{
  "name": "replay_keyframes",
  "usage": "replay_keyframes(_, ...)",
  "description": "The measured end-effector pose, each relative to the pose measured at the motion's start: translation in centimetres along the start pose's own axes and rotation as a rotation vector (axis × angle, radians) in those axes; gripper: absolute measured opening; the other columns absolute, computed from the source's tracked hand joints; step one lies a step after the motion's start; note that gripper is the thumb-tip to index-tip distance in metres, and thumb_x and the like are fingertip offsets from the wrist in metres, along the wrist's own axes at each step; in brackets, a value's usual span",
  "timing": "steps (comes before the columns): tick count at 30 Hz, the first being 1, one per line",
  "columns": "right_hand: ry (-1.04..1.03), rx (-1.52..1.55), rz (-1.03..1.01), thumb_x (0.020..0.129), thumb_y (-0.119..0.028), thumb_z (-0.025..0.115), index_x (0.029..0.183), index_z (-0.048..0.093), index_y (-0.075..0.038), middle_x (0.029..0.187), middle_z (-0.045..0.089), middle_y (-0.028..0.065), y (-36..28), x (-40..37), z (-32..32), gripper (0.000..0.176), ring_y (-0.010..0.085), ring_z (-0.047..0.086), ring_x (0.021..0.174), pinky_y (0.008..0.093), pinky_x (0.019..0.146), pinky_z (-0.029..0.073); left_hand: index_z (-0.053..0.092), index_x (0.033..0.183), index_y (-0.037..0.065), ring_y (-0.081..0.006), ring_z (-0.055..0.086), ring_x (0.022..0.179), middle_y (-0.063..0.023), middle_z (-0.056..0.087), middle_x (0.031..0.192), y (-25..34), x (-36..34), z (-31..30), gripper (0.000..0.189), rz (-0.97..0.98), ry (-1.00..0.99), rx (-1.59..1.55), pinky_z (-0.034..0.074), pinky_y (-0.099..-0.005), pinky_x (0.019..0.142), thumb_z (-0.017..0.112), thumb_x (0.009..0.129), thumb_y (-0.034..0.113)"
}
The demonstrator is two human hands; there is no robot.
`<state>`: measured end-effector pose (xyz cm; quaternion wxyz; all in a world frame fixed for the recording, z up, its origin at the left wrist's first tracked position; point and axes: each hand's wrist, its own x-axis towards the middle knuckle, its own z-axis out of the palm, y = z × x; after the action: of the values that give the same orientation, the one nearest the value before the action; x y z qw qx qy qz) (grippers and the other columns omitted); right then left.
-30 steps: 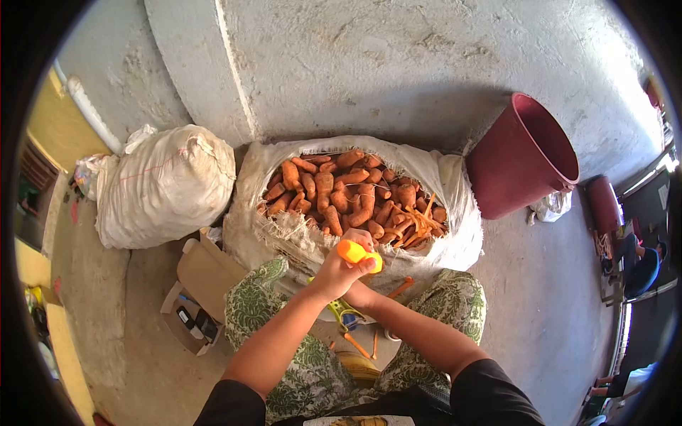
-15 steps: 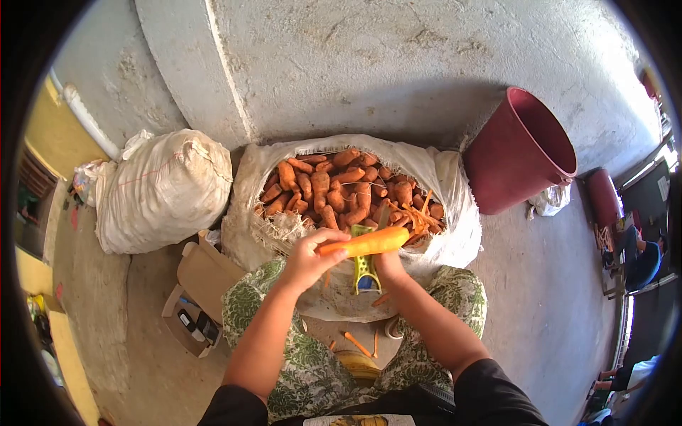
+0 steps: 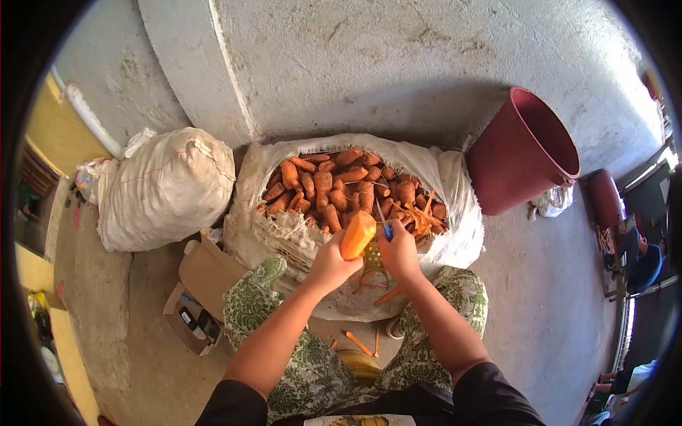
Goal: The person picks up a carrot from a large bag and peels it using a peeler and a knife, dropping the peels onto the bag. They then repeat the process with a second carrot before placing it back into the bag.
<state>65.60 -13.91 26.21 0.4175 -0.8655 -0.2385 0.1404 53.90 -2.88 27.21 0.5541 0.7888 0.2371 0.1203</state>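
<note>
My left hand [image 3: 331, 265] is closed around a peeled orange carrot [image 3: 359, 234], its thick end tilted up and away from me. Close to its right, my right hand [image 3: 400, 251] grips the blue handle of a knife [image 3: 388, 231], whose thin blade points up over the sack. Below and between both hands is a yellow-green thing with holes [image 3: 373, 264], partly hidden; I cannot make out its kind. Beyond them, an opened white sack [image 3: 249, 192] is full of unpeeled carrots [image 3: 322, 188]. Carrot peelings [image 3: 419, 219] lie on top at the right.
A full white sack [image 3: 167, 192] stands left, above an open cardboard box [image 3: 213, 266] holding dark items. A maroon bucket [image 3: 497, 167] leans by the wall at right. Peel pieces [image 3: 359, 343] lie on the floor near a yellow container [image 3: 359, 366]. Another person [image 3: 645, 263] is at far right.
The carrot has swung from lying crosswise to pointing away from me. My left hand has turned and shifted right; my right hand has come out from behind the carrot, showing the blue handle.
</note>
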Motion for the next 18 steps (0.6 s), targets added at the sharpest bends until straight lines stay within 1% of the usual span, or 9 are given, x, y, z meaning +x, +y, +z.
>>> replay_keyframes(1,0.000,0.000,0.000,0.082,-0.018,0.057,0.098,0.053,-0.001,0.069,0.060,0.0220,0.0,0.1,-0.4,0.024,0.0393,0.060,0.067,0.0443,0.059,0.046,0.051,0.107,0.002,-0.0297,0.063,0.083,-0.0148,0.063,0.089,-0.4,0.2,0.0,0.042,0.000,0.000,0.000,0.049,-0.0350,0.072,0.065,0.070,0.015)
replay_keyframes(3,-0.041,-0.126,-0.170,0.080,-0.018,0.058,0.099,0.052,-0.002,0.068,0.060,0.0214,-0.1,0.1,-1.2,0.025,0.0387,0.060,0.065,0.0450,0.057,0.046,0.053,0.105,0.003,-0.0275,0.063,0.084,-0.0143,0.064,0.089,-0.9,0.5,-0.4,0.041,-0.138,-0.076,-0.057,0.048,-0.0340,0.073,0.066,0.069,0.015)
replay_keyframes(4,-0.045,-0.199,-0.267,0.077,-0.017,0.060,0.098,0.051,-0.004,0.066,0.059,0.0195,0.2,0.0,-1.2,0.026,0.0374,0.060,0.063,0.0455,0.056,0.047,0.053,0.107,0.003,-0.0265,0.063,0.084,-0.0141,0.064,0.088,-0.8,0.6,-0.5,0.042,-0.167,-0.096,-0.040,0.048,-0.0333,0.073,0.067,0.069,0.016)
replay_keyframes(5,-0.045,-0.198,-0.267,0.077,-0.017,0.060,0.098,0.051,-0.004,0.066,0.059,0.0195,0.1,-0.3,-1.3,0.026,0.0374,0.060,0.063,0.0455,0.056,0.047,0.053,0.107,0.003,-0.0265,0.063,0.084,-0.0141,0.064,0.088,-0.6,0.6,-0.6,0.042,-0.167,-0.095,-0.040,0.048,-0.0333,0.073,0.067,0.069,0.016)
replay_keyframes(7,-0.104,-0.390,-0.358,0.074,-0.016,0.061,0.095,0.049,-0.005,0.063,0.059,0.0173,-0.8,-0.9,-1.6,0.027,0.0360,0.061,0.060,0.0447,0.054,0.048,0.054,0.106,0.003,-0.0265,0.063,0.083,-0.0142,0.064,0.088,-0.4,0.7,-0.7,0.042,-0.249,-0.160,0.077,0.048,-0.0329,0.073,0.067,0.069,0.017)
replay_keyframes(8,-0.119,-0.425,-0.381,0.073,-0.016,0.061,0.093,0.048,-0.005,0.061,0.058,0.0161,-0.7,-0.9,-1.6,0.026,0.0348,0.060,0.057,0.0438,0.051,0.049,0.054,0.106,0.003,-0.0265,0.063,0.083,-0.0142,0.064,0.088,-0.1,0.7,-0.7,0.042,-0.249,-0.163,0.079,0.048,-0.0329,0.073,0.067,0.069,0.017)
replay_keyframes(10,-0.119,-0.441,-0.380,0.073,-0.016,0.061,0.093,0.047,-0.005,0.061,0.058,0.0164,-0.7,-1.0,-1.6,0.026,0.0348,0.060,0.056,0.0437,0.051,0.049,0.055,0.106,0.003,-0.0266,0.063,0.083,-0.0139,0.065,0.089,0.4,0.5,-0.8,0.041,-0.249,-0.198,0.050,0.047,-0.0333,0.073,0.068,0.069,0.017)
replay_keyframes(17,-0.167,-0.500,-0.362,0.073,-0.017,0.060,0.092,0.046,-0.004,0.061,0.059,0.0168,-0.8,-1.1,-1.6,0.027,0.0353,0.060,0.056,0.0440,0.050,0.048,0.056,0.105,0.003,-0.0270,0.063,0.085,-0.0140,0.065,0.089,0.1,0.7,-0.6,0.040,-0.274,-0.195,0.050,0.047,-0.0339,0.073,0.068,0.069,0.017)
replay_keyframes(18,-0.167,-0.501,-0.361,0.073,-0.017,0.060,0.092,0.046,-0.004,0.061,0.059,0.0168,-0.7,-1.1,-1.6,0.027,0.0353,0.060,0.056,0.0440,0.050,0.048,0.056,0.105,0.003,-0.0274,0.063,0.086,-0.0145,0.065,0.089,0.5,0.5,-0.6,0.040,-0.249,-0.199,0.095,0.047,-0.0340,0.074,0.067,0.069,0.016)
